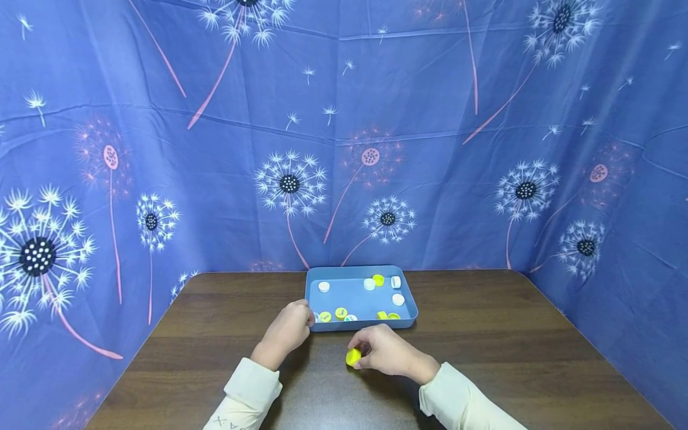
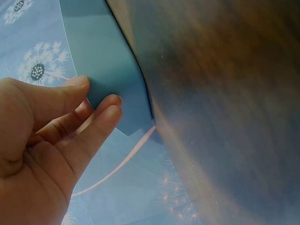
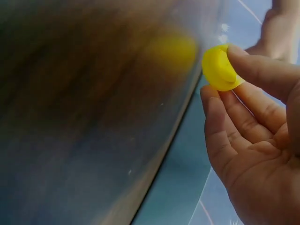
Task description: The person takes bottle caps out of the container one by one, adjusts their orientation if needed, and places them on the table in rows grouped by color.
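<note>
A shallow blue tray point(image 1: 361, 326) stands on the table near the curtain, with several white and yellow bottle caps in it. At its front left corner my left hand point(image 1: 288, 329) holds the rim, thumb and fingertips against the tray wall point(image 2: 110, 51) in the left wrist view. My right hand point(image 1: 388, 351) pinches a yellow bottle cap point(image 1: 353, 357) in front of the tray, low over the table. The right wrist view shows this cap point(image 3: 219, 68) between thumb and fingers, its hollow side partly visible.
Inside the tray, white caps point(image 1: 369, 284) lie toward the back and right, and yellow caps point(image 1: 341, 313) along the front wall. The brown wooden table point(image 1: 484, 334) extends to both sides. A blue dandelion-print curtain point(image 1: 333, 149) encloses the back and sides.
</note>
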A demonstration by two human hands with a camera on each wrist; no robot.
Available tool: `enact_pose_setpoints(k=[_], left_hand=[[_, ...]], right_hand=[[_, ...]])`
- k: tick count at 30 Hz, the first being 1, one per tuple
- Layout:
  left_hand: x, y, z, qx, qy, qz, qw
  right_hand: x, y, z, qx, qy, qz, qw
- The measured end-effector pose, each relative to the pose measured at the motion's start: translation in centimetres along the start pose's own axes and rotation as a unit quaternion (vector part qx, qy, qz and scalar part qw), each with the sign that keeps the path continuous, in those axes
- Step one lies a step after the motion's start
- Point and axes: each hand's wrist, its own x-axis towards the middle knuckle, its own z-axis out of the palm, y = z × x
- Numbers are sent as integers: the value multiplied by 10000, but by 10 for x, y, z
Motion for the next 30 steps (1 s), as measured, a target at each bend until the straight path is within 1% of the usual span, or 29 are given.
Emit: enact_pose_setpoints(k=[3, 5, 11, 19, 25, 30], left_hand=[[1, 0, 0, -1, -51, -49, 10000], [1, 0, -1, 1, -42, -21, 10000], [1, 0, -1, -55, -15, 37, 10000], [2, 0, -2, -32, -77, -60, 9999], [4, 0, -3, 16, -22, -80, 10000], [2, 0, -2, -79, -236, -203, 9995]], right_hand=[[1, -1, -1, -115, -58, -67, 9999], [1, -1, -1, -176, -101, -81, 9998], [5, -2, 3, -406, -214, -6, 9989], [17, -4, 5, -762, -305, 89, 9966], [23, -7, 5, -747, -319, 237, 9964], [20, -5, 6, -668, -360, 408, 9963]])
